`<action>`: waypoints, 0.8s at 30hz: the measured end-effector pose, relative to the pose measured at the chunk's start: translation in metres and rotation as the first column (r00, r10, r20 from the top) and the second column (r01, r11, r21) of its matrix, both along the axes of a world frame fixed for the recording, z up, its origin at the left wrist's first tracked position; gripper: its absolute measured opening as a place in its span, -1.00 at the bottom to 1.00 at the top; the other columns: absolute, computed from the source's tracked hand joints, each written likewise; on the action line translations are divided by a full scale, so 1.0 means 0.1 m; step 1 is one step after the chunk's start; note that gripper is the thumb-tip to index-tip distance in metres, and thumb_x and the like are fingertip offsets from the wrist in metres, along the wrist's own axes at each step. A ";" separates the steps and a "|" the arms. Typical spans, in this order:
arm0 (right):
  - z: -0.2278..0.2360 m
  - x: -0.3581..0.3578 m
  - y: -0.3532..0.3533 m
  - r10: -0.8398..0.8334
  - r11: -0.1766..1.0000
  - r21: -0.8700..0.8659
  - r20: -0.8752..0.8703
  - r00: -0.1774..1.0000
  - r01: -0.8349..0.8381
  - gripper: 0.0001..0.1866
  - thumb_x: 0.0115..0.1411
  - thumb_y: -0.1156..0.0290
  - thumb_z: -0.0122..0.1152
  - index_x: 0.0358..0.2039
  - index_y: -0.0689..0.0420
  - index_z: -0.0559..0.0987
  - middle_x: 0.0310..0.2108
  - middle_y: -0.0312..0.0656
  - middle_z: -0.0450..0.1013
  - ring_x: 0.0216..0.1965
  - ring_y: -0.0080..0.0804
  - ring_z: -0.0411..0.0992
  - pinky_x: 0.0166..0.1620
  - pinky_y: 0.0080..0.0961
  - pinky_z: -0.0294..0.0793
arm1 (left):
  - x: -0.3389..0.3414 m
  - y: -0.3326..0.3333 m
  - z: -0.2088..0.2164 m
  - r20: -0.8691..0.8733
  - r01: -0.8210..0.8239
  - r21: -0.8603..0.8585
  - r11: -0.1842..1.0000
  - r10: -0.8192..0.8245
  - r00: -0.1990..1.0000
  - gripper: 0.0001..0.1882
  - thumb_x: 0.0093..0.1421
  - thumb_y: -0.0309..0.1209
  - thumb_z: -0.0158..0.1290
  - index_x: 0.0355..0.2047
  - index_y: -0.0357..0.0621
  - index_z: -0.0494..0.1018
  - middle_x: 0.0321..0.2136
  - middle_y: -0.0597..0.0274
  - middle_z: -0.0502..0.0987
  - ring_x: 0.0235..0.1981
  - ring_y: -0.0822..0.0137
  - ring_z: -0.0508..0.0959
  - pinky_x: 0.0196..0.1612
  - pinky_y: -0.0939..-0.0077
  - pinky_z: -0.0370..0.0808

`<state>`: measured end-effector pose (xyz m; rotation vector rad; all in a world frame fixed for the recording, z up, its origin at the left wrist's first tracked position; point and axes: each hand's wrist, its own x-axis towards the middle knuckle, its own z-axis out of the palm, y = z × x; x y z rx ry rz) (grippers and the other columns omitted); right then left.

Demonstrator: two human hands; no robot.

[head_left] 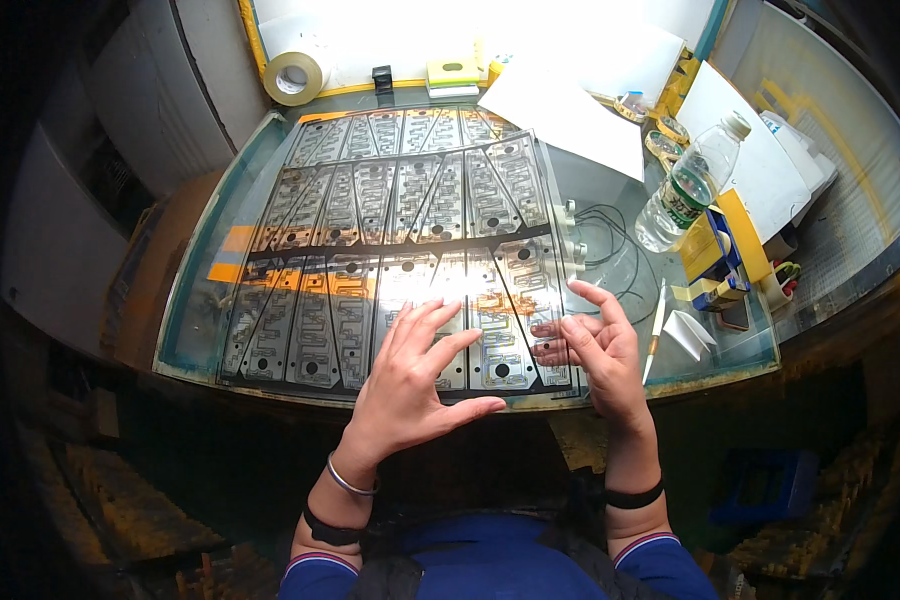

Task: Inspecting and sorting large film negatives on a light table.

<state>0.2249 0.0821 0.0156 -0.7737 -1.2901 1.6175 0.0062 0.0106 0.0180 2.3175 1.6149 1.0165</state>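
A large transparent film sheet [400, 230] printed with several dark circuit-like patterns lies flat on a backlit glass table [190, 330]. My left hand [415, 385] rests palm down on the sheet's near edge, fingers spread. My right hand [595, 350] hovers at the sheet's near right corner, fingers apart and curled slightly, fingertips touching the film's edge. Neither hand holds anything.
A clear plastic water bottle [688, 185] lies at the right. White paper sheets [570, 110], a tape roll [293, 77], small tape rings [667, 135], a thin pen-like tool [655, 325], a black wire loop [610, 250] and a yellow-blue box [720, 250] surround the film.
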 end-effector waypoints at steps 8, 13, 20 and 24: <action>0.00 0.00 0.00 0.005 1.000 0.003 0.000 1.000 -0.005 -0.52 0.28 0.50 -0.01 0.16 0.29 0.12 -0.28 0.08 0.49 -0.32 -0.34 0.53 -0.26 -0.49 0.56 | 0.00 0.00 -0.01 -0.008 0.000 0.011 1.000 0.000 1.000 -0.32 -0.14 0.03 0.29 -0.11 -0.19 0.47 0.04 -0.07 0.36 0.12 -0.06 0.30 0.23 0.04 0.11; -0.01 0.00 0.01 0.008 1.000 0.007 -0.005 1.000 -0.008 -0.53 0.28 0.49 -0.02 0.15 0.29 0.12 -0.27 0.09 0.49 -0.32 -0.34 0.52 -0.26 -0.49 0.56 | 0.00 0.00 0.00 -0.016 0.007 0.017 1.000 -0.006 1.000 -0.32 -0.14 0.04 0.28 -0.12 -0.20 0.47 0.03 -0.08 0.37 0.11 -0.04 0.32 0.23 0.04 0.11; -0.01 0.00 0.01 0.011 1.000 0.006 0.007 1.000 -0.011 -0.53 0.28 0.48 -0.02 0.15 0.30 0.12 -0.27 0.09 0.49 -0.32 -0.34 0.52 -0.25 -0.48 0.56 | -0.01 0.00 -0.01 -0.020 0.009 0.019 1.000 -0.009 1.000 -0.32 -0.13 0.04 0.28 -0.12 -0.20 0.46 0.02 -0.06 0.37 0.11 -0.01 0.32 0.23 0.03 0.12; -0.01 0.01 0.01 0.013 1.000 0.008 0.010 1.000 -0.013 -0.53 0.28 0.48 -0.02 0.15 0.30 0.12 -0.27 0.08 0.49 -0.31 -0.34 0.52 -0.25 -0.49 0.56 | 0.00 0.01 0.00 -0.019 0.010 0.016 1.000 -0.010 1.000 -0.32 -0.14 0.04 0.28 -0.12 -0.20 0.47 0.02 -0.06 0.37 0.11 0.00 0.33 0.24 0.02 0.11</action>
